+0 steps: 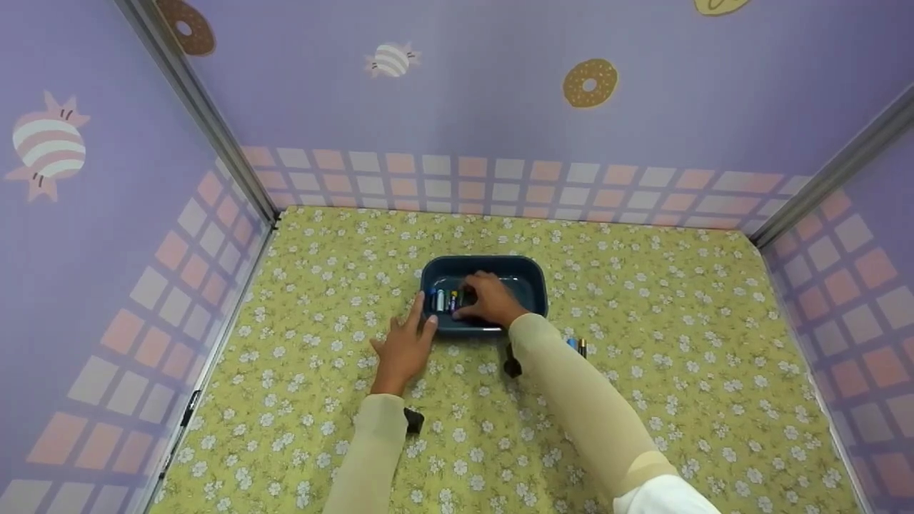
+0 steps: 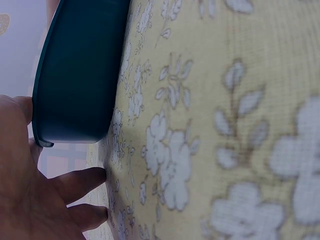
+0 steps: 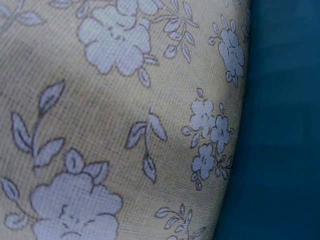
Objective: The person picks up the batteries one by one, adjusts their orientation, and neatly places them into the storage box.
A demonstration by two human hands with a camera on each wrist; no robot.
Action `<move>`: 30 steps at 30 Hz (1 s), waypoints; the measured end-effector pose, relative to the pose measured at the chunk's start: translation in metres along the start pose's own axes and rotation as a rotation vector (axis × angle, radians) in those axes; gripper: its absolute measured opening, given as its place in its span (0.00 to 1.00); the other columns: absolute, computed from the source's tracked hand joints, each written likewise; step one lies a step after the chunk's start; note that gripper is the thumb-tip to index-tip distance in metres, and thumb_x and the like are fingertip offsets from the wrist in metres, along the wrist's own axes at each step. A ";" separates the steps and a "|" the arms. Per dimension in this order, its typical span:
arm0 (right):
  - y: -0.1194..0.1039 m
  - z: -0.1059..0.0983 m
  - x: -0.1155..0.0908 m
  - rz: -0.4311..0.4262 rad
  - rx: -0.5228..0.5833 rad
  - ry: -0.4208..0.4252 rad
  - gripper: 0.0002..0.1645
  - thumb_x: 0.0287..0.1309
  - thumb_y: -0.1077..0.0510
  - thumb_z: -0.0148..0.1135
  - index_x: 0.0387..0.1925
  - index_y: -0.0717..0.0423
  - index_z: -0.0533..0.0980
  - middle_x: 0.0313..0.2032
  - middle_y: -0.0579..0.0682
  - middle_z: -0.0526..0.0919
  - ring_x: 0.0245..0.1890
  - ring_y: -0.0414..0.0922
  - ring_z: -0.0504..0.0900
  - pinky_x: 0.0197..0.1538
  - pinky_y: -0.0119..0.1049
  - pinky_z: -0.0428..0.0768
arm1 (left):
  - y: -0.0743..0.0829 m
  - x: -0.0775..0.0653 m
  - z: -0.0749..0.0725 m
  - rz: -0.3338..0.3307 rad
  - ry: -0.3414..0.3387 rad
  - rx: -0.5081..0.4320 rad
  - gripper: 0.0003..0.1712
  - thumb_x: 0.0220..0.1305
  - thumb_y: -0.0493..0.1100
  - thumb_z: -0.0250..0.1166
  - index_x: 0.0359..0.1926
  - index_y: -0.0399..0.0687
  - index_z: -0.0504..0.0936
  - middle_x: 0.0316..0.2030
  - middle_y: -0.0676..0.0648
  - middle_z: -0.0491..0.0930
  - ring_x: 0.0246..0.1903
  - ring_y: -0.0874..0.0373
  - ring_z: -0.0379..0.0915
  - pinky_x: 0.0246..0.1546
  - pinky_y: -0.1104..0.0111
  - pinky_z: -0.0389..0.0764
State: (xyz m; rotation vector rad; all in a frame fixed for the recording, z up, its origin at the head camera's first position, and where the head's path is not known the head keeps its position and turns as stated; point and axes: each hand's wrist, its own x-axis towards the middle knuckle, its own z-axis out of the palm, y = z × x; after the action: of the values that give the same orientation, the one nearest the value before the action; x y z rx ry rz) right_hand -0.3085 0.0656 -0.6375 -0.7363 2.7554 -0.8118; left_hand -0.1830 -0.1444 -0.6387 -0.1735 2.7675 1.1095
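A dark blue-green plastic tub (image 1: 468, 329) stands on the cloth, a few batteries lined up at its left end. Among them are a pale blue-white battery (image 1: 440, 300) and a narrower purple one with a yellow end (image 1: 453, 301). My right hand (image 1: 498, 300) reaches in over the front rim, thumb and fingers curled round a dark battery mostly hidden by the hand. At the front left corner, my left hand (image 1: 405, 346) touches the rim with spread fingers. The left wrist view shows the tub's outer wall (image 2: 80, 75) beside those fingers; the right wrist view shows only wall (image 3: 285, 125) and cloth.
Two more batteries, one blue (image 1: 572, 343) and one black with a copper end (image 1: 583, 348), lie right of the tub, partly behind my right sleeve. Flowered cloth (image 1: 664, 343) covers the table. Purple panels (image 1: 485, 86) enclose the back and both sides.
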 end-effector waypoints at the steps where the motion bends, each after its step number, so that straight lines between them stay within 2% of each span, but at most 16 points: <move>1: 0.000 0.000 0.000 0.002 0.001 0.000 0.37 0.47 0.36 0.81 0.53 0.50 0.81 0.47 0.49 0.80 0.48 0.48 0.78 0.53 0.47 0.80 | 0.000 0.000 0.000 0.000 -0.001 -0.001 0.37 0.73 0.78 0.35 0.77 0.93 0.35 0.79 0.41 0.57 0.79 0.33 0.42 0.66 0.22 0.28; 10: 0.003 0.000 0.001 0.010 0.024 -0.004 0.37 0.46 0.36 0.81 0.54 0.50 0.81 0.48 0.48 0.80 0.50 0.47 0.78 0.56 0.47 0.80 | 0.001 -0.002 -0.001 0.001 -0.003 -0.013 0.37 0.72 0.79 0.35 0.77 0.93 0.35 0.79 0.43 0.57 0.80 0.34 0.41 0.66 0.22 0.27; 19: 0.002 -0.010 -0.005 -0.028 0.111 0.007 0.37 0.48 0.40 0.81 0.54 0.54 0.80 0.49 0.52 0.81 0.49 0.49 0.80 0.56 0.47 0.81 | 0.001 -0.001 -0.001 -0.004 -0.020 -0.006 0.38 0.72 0.79 0.34 0.78 0.91 0.34 0.79 0.42 0.58 0.79 0.33 0.41 0.66 0.22 0.27; 24: 0.004 -0.031 -0.010 -0.047 0.116 0.041 0.36 0.51 0.42 0.80 0.56 0.56 0.80 0.51 0.53 0.82 0.51 0.51 0.81 0.57 0.48 0.81 | 0.001 0.001 0.000 -0.008 -0.020 -0.002 0.38 0.73 0.78 0.35 0.79 0.89 0.36 0.79 0.42 0.58 0.79 0.33 0.41 0.66 0.22 0.27; 30: 0.009 -0.068 -0.024 -0.069 0.125 0.073 0.38 0.54 0.40 0.77 0.61 0.57 0.78 0.54 0.57 0.82 0.54 0.56 0.81 0.58 0.51 0.80 | 0.001 -0.001 0.000 -0.010 -0.014 0.010 0.38 0.73 0.78 0.34 0.79 0.89 0.34 0.79 0.44 0.57 0.80 0.33 0.41 0.66 0.22 0.28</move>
State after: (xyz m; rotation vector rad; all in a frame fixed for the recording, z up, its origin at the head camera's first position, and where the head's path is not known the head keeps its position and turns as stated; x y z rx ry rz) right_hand -0.3116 0.1152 -0.5850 -0.7956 2.7248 -1.0336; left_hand -0.1826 -0.1438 -0.6380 -0.1765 2.7563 1.0897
